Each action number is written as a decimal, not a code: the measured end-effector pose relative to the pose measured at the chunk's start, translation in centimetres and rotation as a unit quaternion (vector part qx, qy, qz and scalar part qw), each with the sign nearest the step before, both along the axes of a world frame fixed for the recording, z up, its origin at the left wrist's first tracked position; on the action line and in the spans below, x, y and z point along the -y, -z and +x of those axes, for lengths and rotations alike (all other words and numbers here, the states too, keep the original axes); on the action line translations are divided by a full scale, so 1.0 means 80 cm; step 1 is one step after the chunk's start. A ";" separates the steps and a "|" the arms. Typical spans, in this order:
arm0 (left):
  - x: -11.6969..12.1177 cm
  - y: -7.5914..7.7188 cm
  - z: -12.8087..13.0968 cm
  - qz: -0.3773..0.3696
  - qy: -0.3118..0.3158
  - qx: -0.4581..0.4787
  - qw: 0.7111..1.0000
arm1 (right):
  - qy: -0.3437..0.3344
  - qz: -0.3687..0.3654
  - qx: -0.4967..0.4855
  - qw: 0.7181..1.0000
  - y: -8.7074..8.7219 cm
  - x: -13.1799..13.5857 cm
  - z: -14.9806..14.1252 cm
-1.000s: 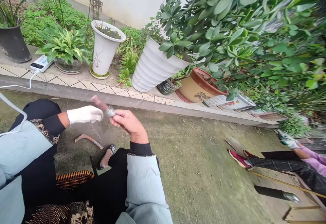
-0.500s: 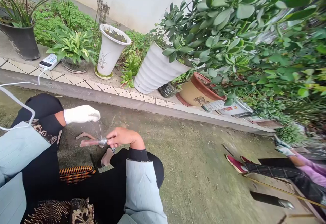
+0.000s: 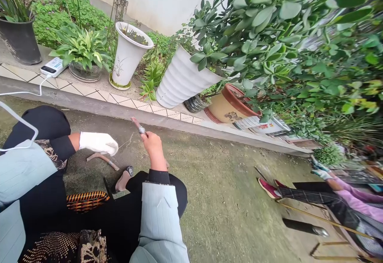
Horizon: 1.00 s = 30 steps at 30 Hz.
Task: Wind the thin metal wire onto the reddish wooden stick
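My left hand point(image 3: 100, 143), in a white glove, is closed with a thin wire point(image 3: 127, 141) pinched at its fingertips. The strand runs up to the right, loosely curled. My bare right hand point(image 3: 153, 145) is wrapped around a brownish wooden stick point(image 3: 135, 122), whose end points up and left. Silvery wire coils point(image 3: 141, 129) circle the stick just above my right fingers; the part inside the fist is hidden. Below my left hand, a second bent stick point(image 3: 103, 159) lies on the ground.
Potted plants, including a white pot point(image 3: 128, 51) and a ribbed white pot point(image 3: 182, 79), line a tiled ledge point(image 3: 98, 94). A white power bank point(image 3: 54, 67) with a cable sits there. Another person's gloved hand point(image 3: 321, 173) is at the right, near a dark cylinder point(image 3: 299, 224).
The stick dropped level, then swung up, with my right hand now farther from the left. My gloved left hand draws the wire out between them. The view has shifted slightly.
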<state>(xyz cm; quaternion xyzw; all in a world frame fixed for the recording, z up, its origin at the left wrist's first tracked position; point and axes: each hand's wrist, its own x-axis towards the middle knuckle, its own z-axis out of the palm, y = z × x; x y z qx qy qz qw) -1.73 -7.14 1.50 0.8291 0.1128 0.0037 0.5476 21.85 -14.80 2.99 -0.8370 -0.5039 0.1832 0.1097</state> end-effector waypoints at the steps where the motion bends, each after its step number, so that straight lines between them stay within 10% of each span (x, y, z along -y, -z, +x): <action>1: 0.000 -0.002 0.000 0.004 0.026 0.007 1.000 | -0.004 -0.030 0.045 0.999 -0.003 0.001 -0.003; 10: -0.019 -0.011 -0.001 0.116 -0.029 0.028 0.992 | -0.123 -0.270 0.077 0.952 -0.008 0.005 -0.025; 13: -0.026 -0.009 0.002 0.104 -0.108 0.031 0.988 | -0.254 -0.350 -0.103 0.896 -0.012 0.013 -0.027; 16: -0.030 -0.003 0.009 0.046 -0.173 0.016 0.984 | -0.357 -0.282 -0.365 0.812 -0.020 0.022 -0.021; 19: -0.025 0.006 0.017 0.034 -0.137 0.005 0.990 | -0.264 -0.047 -0.438 0.858 -0.021 0.021 -0.015; 22: -0.014 0.011 0.024 0.071 -0.064 0.007 0.995 | -0.100 0.059 -0.269 0.956 -0.008 0.009 -0.015; 25: -0.006 0.009 0.024 0.111 -0.009 0.006 0.994 | -0.092 -0.038 -0.052 0.994 0.006 -0.002 -0.024; 30: -0.013 -0.001 0.014 0.102 0.015 -0.001 0.995 | -0.241 -0.305 -0.054 0.920 -0.001 0.006 -0.028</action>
